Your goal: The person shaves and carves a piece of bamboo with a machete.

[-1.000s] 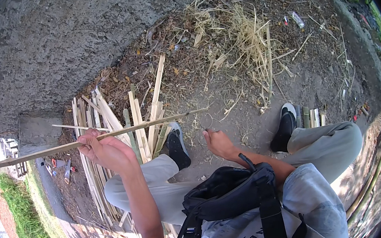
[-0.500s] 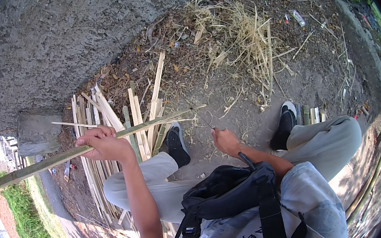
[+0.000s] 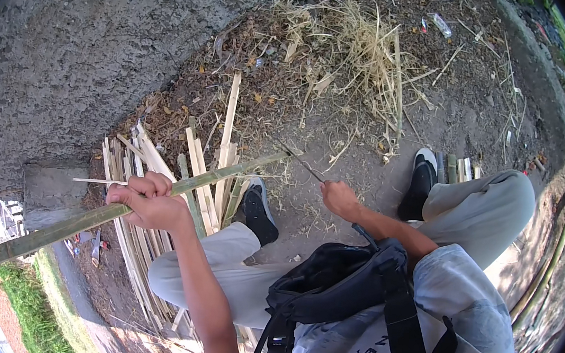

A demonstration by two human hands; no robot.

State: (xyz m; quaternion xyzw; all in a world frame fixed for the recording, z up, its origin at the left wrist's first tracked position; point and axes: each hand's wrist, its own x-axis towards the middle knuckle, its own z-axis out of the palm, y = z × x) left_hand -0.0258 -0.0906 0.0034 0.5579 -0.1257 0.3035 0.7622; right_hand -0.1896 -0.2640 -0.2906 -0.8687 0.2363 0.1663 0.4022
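My left hand is closed around a long green bamboo strip, which slants from the lower left up toward the middle. A thin pale sliver sticks out beside its fingers; I cannot tell if the hand holds it too. In my right hand, fingers wrapped round a handle they mostly hide, is a knife with a narrow dark blade. Its tip is at the far end of the bamboo strip; whether it touches is unclear.
Split bamboo pieces lie in a pile by my left leg. Shavings cover the dirt ahead. A concrete slab rises at the left. Short bamboo pieces lie beside my right shoe; long poles lie at the far right.
My left hand and the bamboo strip have shifted slightly left. My right hand has turned and moved a little right, and the knife blade now shows more plainly near the strip's end.
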